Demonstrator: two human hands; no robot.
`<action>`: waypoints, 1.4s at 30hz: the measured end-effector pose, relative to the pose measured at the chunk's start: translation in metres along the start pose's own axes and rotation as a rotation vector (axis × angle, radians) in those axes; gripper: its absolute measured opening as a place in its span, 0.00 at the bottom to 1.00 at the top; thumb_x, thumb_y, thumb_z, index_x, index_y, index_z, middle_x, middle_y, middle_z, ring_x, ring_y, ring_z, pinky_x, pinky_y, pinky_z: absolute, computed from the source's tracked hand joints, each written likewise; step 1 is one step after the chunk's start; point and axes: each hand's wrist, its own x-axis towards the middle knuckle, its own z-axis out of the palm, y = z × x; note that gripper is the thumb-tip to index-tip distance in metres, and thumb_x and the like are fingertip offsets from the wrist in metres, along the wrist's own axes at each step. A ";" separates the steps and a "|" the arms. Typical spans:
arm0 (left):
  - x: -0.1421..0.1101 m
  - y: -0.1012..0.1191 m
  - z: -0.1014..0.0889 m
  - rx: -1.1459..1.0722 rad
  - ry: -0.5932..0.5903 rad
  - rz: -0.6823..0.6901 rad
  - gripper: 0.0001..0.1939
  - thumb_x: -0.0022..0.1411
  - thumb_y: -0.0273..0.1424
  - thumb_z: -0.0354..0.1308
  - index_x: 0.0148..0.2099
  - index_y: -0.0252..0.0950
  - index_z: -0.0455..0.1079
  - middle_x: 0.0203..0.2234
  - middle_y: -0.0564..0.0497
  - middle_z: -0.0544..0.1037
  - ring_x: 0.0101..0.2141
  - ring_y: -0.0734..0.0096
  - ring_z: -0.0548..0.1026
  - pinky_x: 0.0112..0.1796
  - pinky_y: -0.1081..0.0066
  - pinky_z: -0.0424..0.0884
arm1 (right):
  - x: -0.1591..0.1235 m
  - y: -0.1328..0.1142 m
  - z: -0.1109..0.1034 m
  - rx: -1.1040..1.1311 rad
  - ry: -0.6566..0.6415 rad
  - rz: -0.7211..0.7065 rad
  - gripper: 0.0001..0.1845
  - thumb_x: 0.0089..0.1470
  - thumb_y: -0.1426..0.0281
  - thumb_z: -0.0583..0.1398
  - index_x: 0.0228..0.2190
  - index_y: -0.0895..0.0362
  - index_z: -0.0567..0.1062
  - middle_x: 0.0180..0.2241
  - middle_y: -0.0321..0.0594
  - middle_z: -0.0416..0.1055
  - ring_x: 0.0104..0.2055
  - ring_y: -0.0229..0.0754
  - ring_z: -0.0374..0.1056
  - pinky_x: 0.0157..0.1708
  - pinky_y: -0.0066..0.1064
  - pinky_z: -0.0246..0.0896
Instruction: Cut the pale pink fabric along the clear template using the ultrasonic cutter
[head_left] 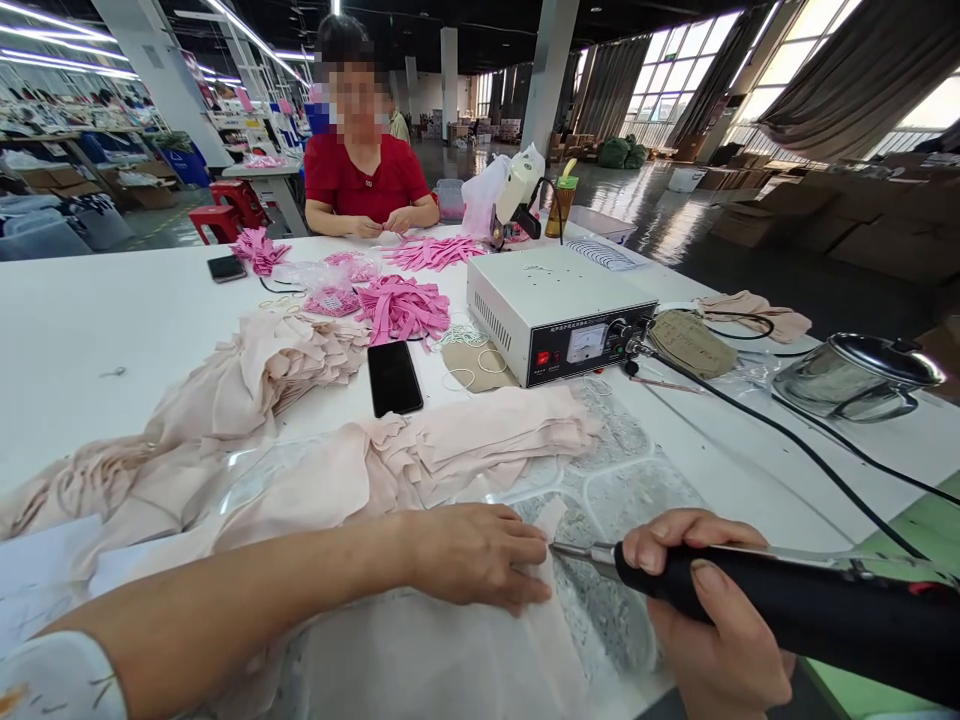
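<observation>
My right hand (712, 610) is wrapped round a black handheld tool (810, 610) with a metal tip (581, 552) that points left at a pale pink fabric piece (450, 650). My left hand (472, 555) lies flat on that fabric, fingers stretched out, fingertips right beside the tool's tip. A cable (787, 435) runs from the tool toward a white control box (559, 310) with a meter and knobs. Stacks of pale pink fabric pieces (450, 445) lie just beyond my hands.
A black phone (394, 378) lies by the fabric stacks, another phone (226, 267) further back. Bright pink strips (401, 305) are heaped mid-table. A person in a red shirt (364, 180) sits across, hands together. A steel pot (855, 378) stands at the right.
</observation>
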 end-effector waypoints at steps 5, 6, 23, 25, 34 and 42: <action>0.001 -0.002 -0.004 -0.012 0.000 0.185 0.07 0.67 0.33 0.59 0.45 0.37 0.71 0.36 0.48 0.74 0.47 0.66 0.72 0.49 0.72 0.66 | -0.007 -0.004 -0.005 0.024 0.017 0.027 0.03 0.52 0.68 0.61 0.31 0.53 0.72 0.25 0.34 0.65 0.20 0.34 0.62 0.20 0.32 0.66; 0.002 -0.002 -0.005 -0.012 -0.010 0.190 0.08 0.67 0.33 0.59 0.46 0.36 0.72 0.37 0.47 0.74 0.47 0.65 0.72 0.49 0.71 0.66 | -0.008 -0.004 -0.005 0.030 0.013 0.031 0.03 0.52 0.68 0.61 0.31 0.53 0.72 0.25 0.34 0.64 0.20 0.34 0.62 0.20 0.32 0.66; 0.004 0.000 -0.009 0.000 -0.021 0.195 0.08 0.66 0.33 0.59 0.45 0.34 0.71 0.36 0.47 0.74 0.46 0.64 0.72 0.48 0.70 0.66 | -0.006 -0.001 -0.005 0.014 -0.079 0.011 0.02 0.53 0.69 0.60 0.32 0.53 0.71 0.27 0.35 0.66 0.21 0.35 0.62 0.21 0.33 0.66; 0.004 0.000 -0.010 0.006 -0.036 0.191 0.07 0.67 0.32 0.58 0.45 0.35 0.71 0.37 0.47 0.74 0.47 0.64 0.71 0.48 0.70 0.66 | -0.007 -0.004 -0.003 0.012 -0.063 0.023 0.02 0.54 0.68 0.60 0.31 0.54 0.71 0.26 0.34 0.65 0.20 0.35 0.62 0.20 0.32 0.66; 0.005 0.001 -0.013 0.044 -0.159 0.163 0.08 0.70 0.33 0.54 0.49 0.38 0.69 0.39 0.47 0.75 0.51 0.64 0.69 0.47 0.68 0.65 | -0.013 -0.017 0.001 -0.004 -0.033 0.060 0.06 0.53 0.66 0.61 0.29 0.54 0.71 0.25 0.34 0.65 0.19 0.34 0.61 0.19 0.30 0.66; 0.005 0.003 -0.016 0.043 -0.147 0.159 0.08 0.70 0.32 0.54 0.49 0.38 0.69 0.39 0.48 0.75 0.51 0.65 0.68 0.47 0.69 0.64 | -0.014 -0.012 -0.005 -0.007 -0.094 0.043 0.04 0.54 0.68 0.60 0.30 0.54 0.70 0.26 0.34 0.66 0.20 0.34 0.63 0.21 0.31 0.67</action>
